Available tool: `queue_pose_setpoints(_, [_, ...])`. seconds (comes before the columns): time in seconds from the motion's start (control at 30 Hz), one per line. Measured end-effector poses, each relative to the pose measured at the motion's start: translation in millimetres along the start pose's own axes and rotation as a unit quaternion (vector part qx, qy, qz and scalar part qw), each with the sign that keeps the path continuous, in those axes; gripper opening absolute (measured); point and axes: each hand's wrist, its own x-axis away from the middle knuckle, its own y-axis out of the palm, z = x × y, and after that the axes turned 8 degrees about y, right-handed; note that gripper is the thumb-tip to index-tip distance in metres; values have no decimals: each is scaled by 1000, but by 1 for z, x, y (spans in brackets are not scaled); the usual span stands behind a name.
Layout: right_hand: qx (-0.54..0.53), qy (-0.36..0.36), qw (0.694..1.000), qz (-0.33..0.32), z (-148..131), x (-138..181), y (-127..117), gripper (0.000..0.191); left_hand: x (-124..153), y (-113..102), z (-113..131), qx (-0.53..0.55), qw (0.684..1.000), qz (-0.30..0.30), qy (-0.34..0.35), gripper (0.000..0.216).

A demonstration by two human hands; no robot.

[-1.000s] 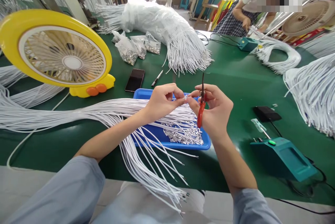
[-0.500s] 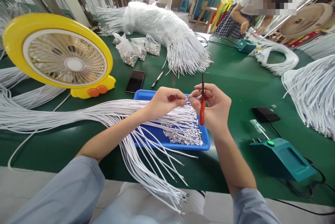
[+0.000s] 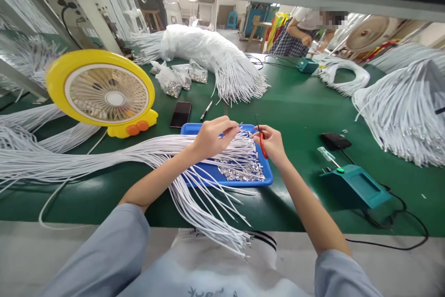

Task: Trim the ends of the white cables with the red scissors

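Observation:
My left hand [image 3: 212, 138] is closed in a pinch on the end of one white wire [image 3: 239, 125] above the blue tray [image 3: 194, 128]. My right hand [image 3: 272, 143] is shut round red-handled pliers [image 3: 261, 139], their dark tip pointing up. The two hands are a short way apart over the tray. A fan of white wires [image 3: 114, 155] runs from the left across the tray and off the table's near edge. Small silver terminals [image 3: 241, 174] lie heaped in the tray.
A yellow desk fan [image 3: 102, 93] stands at left, with a phone [image 3: 181, 114] and pen [image 3: 206, 110] behind the tray. A teal box [image 3: 354, 186] with a cord and a black pad [image 3: 335, 141] sit at right. Wire bundles [image 3: 403, 111] and bags of terminals [image 3: 174, 79] surround them. Another person [image 3: 299, 33] works at the far end.
My head has lifted and pulled back, so the view is wider. My hands have drawn slightly apart and lowered toward the tray, the left still pinching a wire, the right still gripping the pliers.

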Motion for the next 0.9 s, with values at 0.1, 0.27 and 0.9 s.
queue_pose_setpoints(0.1, [22,13,1000,19,25,10,-13,30,5,3,5,22,1000,-5,-1,12])
queue_pose_setpoints(0.27, [25,30,999,34,52,12,-24,23,17,3,25,57,997,-42,12,15])
queue_pose_setpoints(0.9, [-72,21,988,135,94,7,-11,25,141,13,111,206,896,-394,1,14])
